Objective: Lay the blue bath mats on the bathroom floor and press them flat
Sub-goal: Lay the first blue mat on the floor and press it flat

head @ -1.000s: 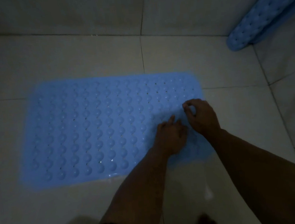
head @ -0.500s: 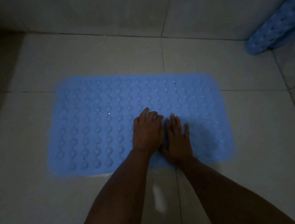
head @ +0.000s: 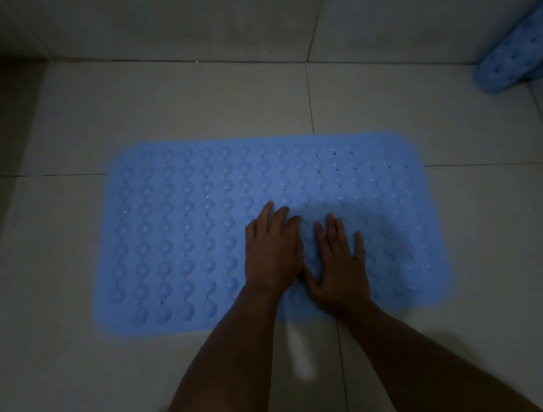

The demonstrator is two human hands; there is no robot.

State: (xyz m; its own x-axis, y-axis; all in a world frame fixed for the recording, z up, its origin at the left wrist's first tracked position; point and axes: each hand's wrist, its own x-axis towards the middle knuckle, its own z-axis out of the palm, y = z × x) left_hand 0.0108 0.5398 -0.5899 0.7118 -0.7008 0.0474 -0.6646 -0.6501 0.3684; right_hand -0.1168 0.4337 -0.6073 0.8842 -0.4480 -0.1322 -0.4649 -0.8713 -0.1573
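Observation:
A blue bath mat [head: 200, 231] with rows of round bumps and small holes lies flat on the pale tiled floor [head: 190, 101]. My left hand [head: 272, 251] rests palm down near the mat's middle, fingers apart. Beside it, thumbs almost touching, my right hand [head: 338, 262] also lies flat on the mat with fingers spread. Neither hand holds anything. A second blue mat [head: 518, 56], rolled or folded, leans at the far right against the wall, partly cut off by the frame edge.
A tiled wall [head: 248, 12] runs along the far side of the floor. A dark corner sits at the far left. Bare floor tiles surround the mat on all sides. The light is dim.
A second ago my hands were at the mat's right part, the right one pinching at it. Both now lie flat near the middle, and the right fingers have spread wider.

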